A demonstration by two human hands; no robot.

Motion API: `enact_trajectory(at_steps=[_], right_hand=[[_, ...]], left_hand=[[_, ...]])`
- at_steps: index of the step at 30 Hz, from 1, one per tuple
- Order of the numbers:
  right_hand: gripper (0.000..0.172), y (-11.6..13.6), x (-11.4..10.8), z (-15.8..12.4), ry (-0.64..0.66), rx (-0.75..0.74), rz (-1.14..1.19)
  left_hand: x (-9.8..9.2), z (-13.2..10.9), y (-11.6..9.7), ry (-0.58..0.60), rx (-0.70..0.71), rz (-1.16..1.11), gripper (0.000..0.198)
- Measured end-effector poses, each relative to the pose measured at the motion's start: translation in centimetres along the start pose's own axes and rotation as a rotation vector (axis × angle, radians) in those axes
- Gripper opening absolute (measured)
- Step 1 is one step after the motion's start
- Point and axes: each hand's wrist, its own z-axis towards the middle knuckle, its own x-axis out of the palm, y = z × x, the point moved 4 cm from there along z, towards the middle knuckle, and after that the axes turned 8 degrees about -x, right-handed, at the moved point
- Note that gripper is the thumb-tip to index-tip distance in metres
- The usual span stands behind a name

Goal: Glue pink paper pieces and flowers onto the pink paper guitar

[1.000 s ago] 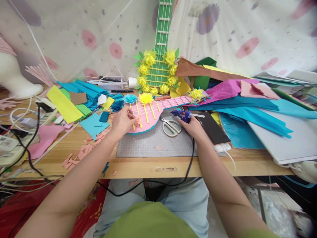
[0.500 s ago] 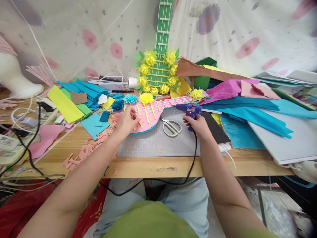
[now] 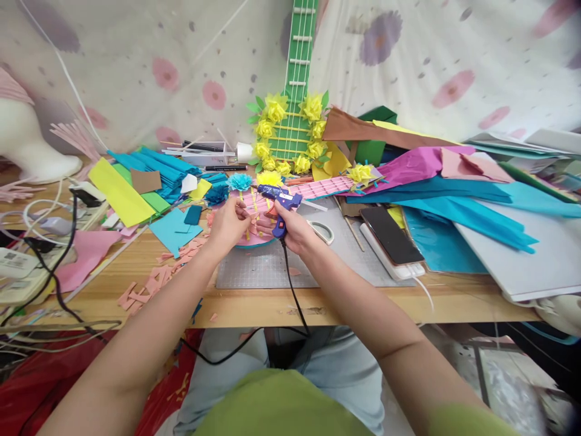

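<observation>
My right hand (image 3: 293,223) is wrapped round a blue glue gun (image 3: 287,203), its nozzle pointing left towards my other hand. A black cord hangs from its handle. My left hand (image 3: 229,224) is pinched closed over the pink paper guitar's (image 3: 258,239) body; the small peach paper piece in its fingers is mostly hidden. Yellow strips and strings cross the guitar, which lies flat on a grey cutting mat (image 3: 254,272). A blue paper flower (image 3: 239,181) and a yellow paper flower (image 3: 269,178) sit at its upper edge. Scissors (image 3: 330,239) lie partly covered by my right hand.
Peach paper scraps (image 3: 149,284) are scattered left of the mat. A phone (image 3: 391,236) lies on a white power bank at right. Behind stands a green paper guitar (image 3: 297,72) with yellow flowers. Blue crepe paper (image 3: 472,209) is piled right; cables (image 3: 54,272) tangle at far left.
My right hand has carried the glue gun left from beside the scissors to over the guitar body, uncovering the phone. My left hand has stayed nearly in place.
</observation>
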Motion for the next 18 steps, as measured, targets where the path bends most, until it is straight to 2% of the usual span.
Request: enact_trajectory(at_steps=[4, 8, 12, 15, 18], right_hand=[[0.038, 0.1, 0.3, -0.1, 0.020, 0.003, -0.024], [0.035, 1.5, 0.1, -0.4, 0.108, -0.097, -0.112], [0.036, 3.9, -1.4, -1.0, 0.172, -0.315, -0.553], [0.040, 4.7, -2.5, -1.3, 0.232, -0.328, -0.900], [0.040, 4.8, -3.1, -1.4, 0.214, -0.326, -1.042]], left_hand=[[-1.5, 0.7, 0.5, -0.064, -0.040, -0.162, 0.026], [-1.8, 1.0, 1.4, -0.016, -0.146, -0.455, 0.034], [-1.5, 0.3, 2.0, 0.021, -0.234, -0.541, 0.038], [-1.4, -0.3, 1.9, 0.026, -0.256, -0.537, 0.036], [-1.3, -0.7, 1.6, 0.043, -0.279, -0.538, 0.034]])
